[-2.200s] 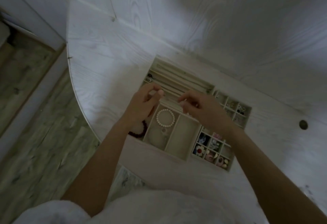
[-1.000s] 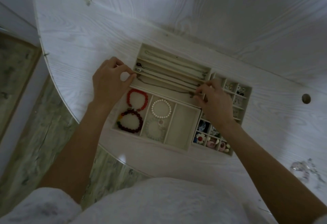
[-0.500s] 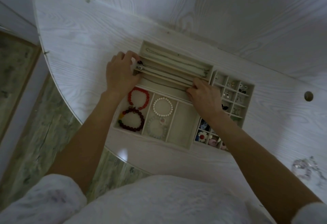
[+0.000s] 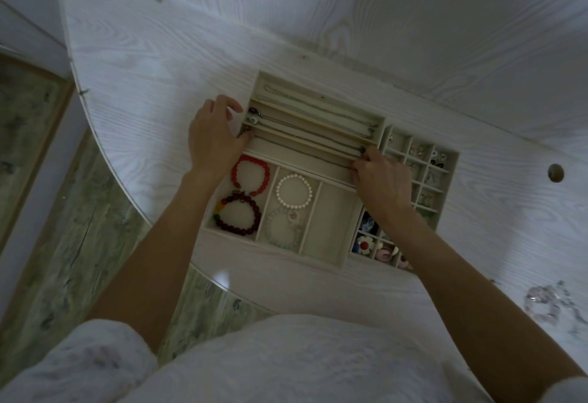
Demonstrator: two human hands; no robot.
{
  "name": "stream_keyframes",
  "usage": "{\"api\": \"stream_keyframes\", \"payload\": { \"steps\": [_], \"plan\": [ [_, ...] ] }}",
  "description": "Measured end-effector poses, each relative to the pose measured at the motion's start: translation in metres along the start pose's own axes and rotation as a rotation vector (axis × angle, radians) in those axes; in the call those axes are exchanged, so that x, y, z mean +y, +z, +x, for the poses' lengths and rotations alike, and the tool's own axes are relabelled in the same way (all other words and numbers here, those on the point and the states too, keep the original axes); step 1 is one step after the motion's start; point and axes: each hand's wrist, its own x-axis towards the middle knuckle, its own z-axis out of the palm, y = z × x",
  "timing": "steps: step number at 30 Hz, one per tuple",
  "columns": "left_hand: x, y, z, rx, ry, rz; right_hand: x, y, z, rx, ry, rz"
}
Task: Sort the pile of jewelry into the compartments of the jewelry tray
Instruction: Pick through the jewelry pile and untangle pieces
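Observation:
A cream jewelry tray [image 4: 321,262] lies on the white table. Its long back slots hold several thin necklaces. One dark thin necklace [image 4: 305,144] is stretched along the nearest long slot. My left hand [image 4: 213,135] pinches its left end at the tray's left wall, and my right hand [image 4: 381,179] pinches its right end. In the front compartments lie a red bead bracelet [image 4: 251,173], a dark bead bracelet [image 4: 238,214], a white pearl bracelet [image 4: 294,191] and a pale bracelet [image 4: 283,230]. The third front compartment [image 4: 334,221] holds nothing.
A grid tray [image 4: 445,186] of small cells with earrings and flower pieces adjoins on the right. A clear crystal bracelet [image 4: 541,304] lies loose on the table at far right. A round hole [image 4: 555,172] marks the tabletop. The table's curved edge runs at left, floor below.
Both hands came down from above the tray and spread apart, laying the dark necklace straight along the nearest long slot. The view has shifted slightly.

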Motion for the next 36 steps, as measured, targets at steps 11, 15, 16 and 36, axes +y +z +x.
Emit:
{"api": "stream_keyframes", "payload": {
  "steps": [11,15,16,36],
  "plan": [
    [0.006,-0.007,-0.023,0.061,-0.024,-0.033,0.022,-0.003,-0.02,0.163,-0.019,0.335],
    [0.025,-0.007,-0.052,0.088,0.025,-0.047,0.035,-0.005,-0.039,0.253,-0.043,0.63],
    [0.033,-0.003,-0.061,0.07,0.062,-0.032,0.038,-0.005,-0.045,0.262,-0.02,0.661],
    [0.065,0.046,-0.061,-0.1,0.374,0.324,0.03,0.004,-0.02,0.287,0.114,0.435]
  ]
}}
